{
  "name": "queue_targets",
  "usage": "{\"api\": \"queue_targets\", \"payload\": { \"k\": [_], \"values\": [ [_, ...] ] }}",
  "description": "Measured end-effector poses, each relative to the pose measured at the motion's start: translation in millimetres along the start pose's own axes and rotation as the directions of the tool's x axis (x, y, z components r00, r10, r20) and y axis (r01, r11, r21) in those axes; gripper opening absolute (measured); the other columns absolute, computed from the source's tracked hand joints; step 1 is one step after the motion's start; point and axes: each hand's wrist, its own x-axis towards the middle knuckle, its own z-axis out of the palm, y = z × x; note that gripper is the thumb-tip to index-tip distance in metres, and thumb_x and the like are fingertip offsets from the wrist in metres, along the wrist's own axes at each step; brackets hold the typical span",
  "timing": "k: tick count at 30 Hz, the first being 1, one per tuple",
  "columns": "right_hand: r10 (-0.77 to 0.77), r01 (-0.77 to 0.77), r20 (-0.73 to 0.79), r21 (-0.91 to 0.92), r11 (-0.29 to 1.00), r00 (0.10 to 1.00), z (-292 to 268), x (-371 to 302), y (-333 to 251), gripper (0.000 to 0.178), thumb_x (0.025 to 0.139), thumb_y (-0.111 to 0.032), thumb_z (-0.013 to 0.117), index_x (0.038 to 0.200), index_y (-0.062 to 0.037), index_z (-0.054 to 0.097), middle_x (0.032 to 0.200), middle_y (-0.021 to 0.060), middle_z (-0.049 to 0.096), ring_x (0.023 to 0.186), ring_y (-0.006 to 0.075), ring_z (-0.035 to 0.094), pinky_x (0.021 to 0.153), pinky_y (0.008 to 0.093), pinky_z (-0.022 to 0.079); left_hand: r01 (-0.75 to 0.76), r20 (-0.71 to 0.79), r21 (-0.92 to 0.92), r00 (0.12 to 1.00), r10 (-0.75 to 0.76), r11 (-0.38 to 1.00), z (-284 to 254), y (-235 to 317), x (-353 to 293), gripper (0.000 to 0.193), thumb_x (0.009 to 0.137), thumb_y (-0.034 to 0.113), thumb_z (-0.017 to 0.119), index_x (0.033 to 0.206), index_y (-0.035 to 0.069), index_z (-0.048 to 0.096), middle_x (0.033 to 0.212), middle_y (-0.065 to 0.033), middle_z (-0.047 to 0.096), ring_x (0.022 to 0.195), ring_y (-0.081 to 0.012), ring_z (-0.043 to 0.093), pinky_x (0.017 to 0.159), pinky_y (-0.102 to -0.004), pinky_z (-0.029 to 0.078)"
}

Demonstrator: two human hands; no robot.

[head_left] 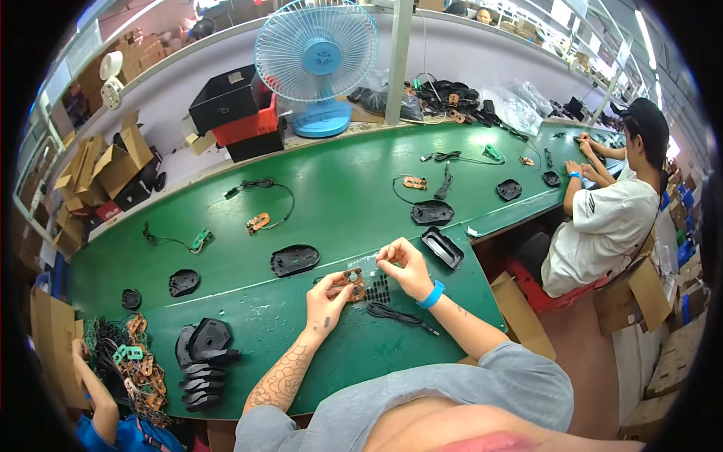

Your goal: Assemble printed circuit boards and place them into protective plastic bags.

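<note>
My left hand (330,299) grips a small orange-brown circuit board (357,291) at its left edge, just above the green bench. Thumb and fingers of my right hand (407,273) are pinched together beside the board's upper right; whatever they hold is too small to make out. Rows of small black pieces (379,289) lie on the bench right of the board, below my right hand. A coiled black cable (395,313) rests just nearer to me. Beyond my right hand sits a black, hollow mouse-shaped shell (442,248).
Black shell bases (295,260) and boards with cables (258,221) are spread along the green bench (339,181). Stacked black shells (203,386) and piled wired boards (143,369) lie at left. A blue fan (322,64) stands behind. A co-worker (610,203) sits at right.
</note>
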Motion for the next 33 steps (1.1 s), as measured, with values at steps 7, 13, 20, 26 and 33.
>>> {"api": "queue_targets", "payload": {
  "k": [7,13,20,26,33],
  "values": [
    [0.068,-0.071,0.027,0.170,0.983,0.997,18.8,-24.3,7.2,0.028,0.085,0.009,0.067,0.093,-0.0093,0.047,0.100,0.0088,0.066,0.089,0.0149,0.061,0.083,0.0261,0.049,0.074,-0.029,0.007,0.997,-0.074,0.997,-2.2,6.5,-10.2,0.030,0.089,-0.002,0.069,0.119,-0.003,0.064,0.103,-0.0124,0.071,0.086,-0.0186,0.072,0.077,-0.0262,0.059],
    [0.212,-0.215,0.035,0.154,0.965,0.977,13.1,-17.4,10.8,0.029,0.085,0.010,0.067,0.093,-0.0090,0.047,0.101,0.0106,0.066,0.089,0.0164,0.062,0.083,0.0271,0.051,0.134,-0.011,-0.029,0.991,-0.134,0.991,-3.2,1.3,1.2,0.032,0.089,-0.002,0.069,0.120,-0.004,0.064,0.104,-0.0127,0.071,0.085,-0.0178,0.071,0.076,-0.0258,0.059],
    [0.227,-0.233,0.054,0.182,0.955,0.972,16.8,-14.3,-5.2,0.033,0.083,0.014,0.066,0.096,-0.0080,0.045,0.102,0.0125,0.065,0.090,0.0175,0.062,0.084,0.0287,0.053,0.193,-0.048,0.031,0.980,-0.191,0.981,-1.4,12.4,3.3,0.033,0.089,-0.002,0.069,0.122,-0.004,0.062,0.107,-0.0129,0.071,0.088,-0.0183,0.072,0.078,-0.0260,0.061],
    [0.158,-0.164,0.045,0.237,0.958,0.986,21.5,-15.9,-0.3,0.036,0.083,0.016,0.065,0.096,-0.0080,0.043,0.102,0.0115,0.060,0.091,0.0188,0.062,0.085,0.0294,0.053,0.259,-0.018,-0.072,0.965,-0.261,0.963,-1.9,17.3,-0.4,0.034,0.089,0.000,0.071,0.122,-0.003,0.063,0.107,-0.0144,0.071,0.089,-0.0183,0.072,0.079,-0.0255,0.061],
    [0.138,-0.139,0.022,0.249,0.959,0.990,23.7,-16.6,0.1,0.037,0.082,0.014,0.067,0.095,-0.0081,0.042,0.095,0.0081,0.058,0.089,0.0170,0.062,0.083,0.0282,0.054,0.257,0.005,-0.042,0.966,-0.257,0.966,-0.6,15.1,-4.8,0.035,0.088,0.001,0.072,0.122,-0.003,0.063,0.107,-0.0144,0.071,0.089,-0.0175,0.071,0.079,-0.0250,0.061]
  ]
}}
